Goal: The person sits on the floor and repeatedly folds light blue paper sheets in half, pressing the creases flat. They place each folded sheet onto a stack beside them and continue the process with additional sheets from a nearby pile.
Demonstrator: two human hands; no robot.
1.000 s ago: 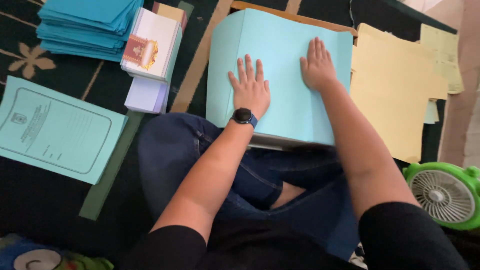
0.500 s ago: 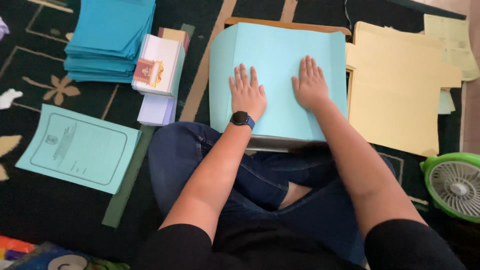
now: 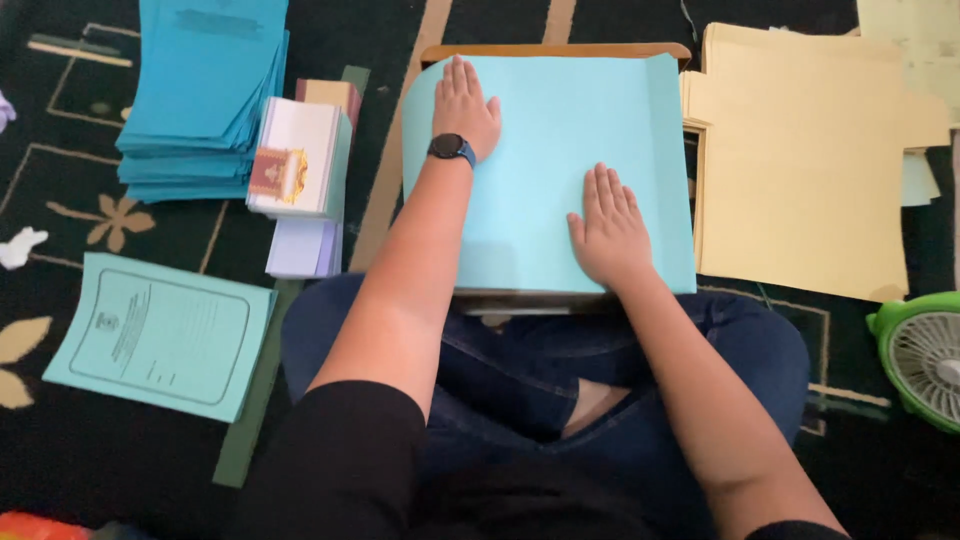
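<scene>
both hands lie flat, fingers spread, on the light blue sheet (image 3: 560,170), centre frame: left hand (image 3: 466,105) upper, right hand (image 3: 610,228) lower. the sheet looks thin, light, floppy and easily creased; best lifted by an edge.

Lots sitting around on the dark patterned carpet (image 3: 60,440) here: a stack of blue folders (image 3: 200,95) is lying top left, with a white booklet pile (image 3: 298,160) leaning just beside it and a pale lilac pad (image 3: 300,250) peeking out underneath. A single teal printed sheet (image 3: 160,335) is lying lower left. Cream folders (image 3: 800,160) are piling up on the right, and a green fan (image 3: 925,355) is poking in at the edge
</scene>
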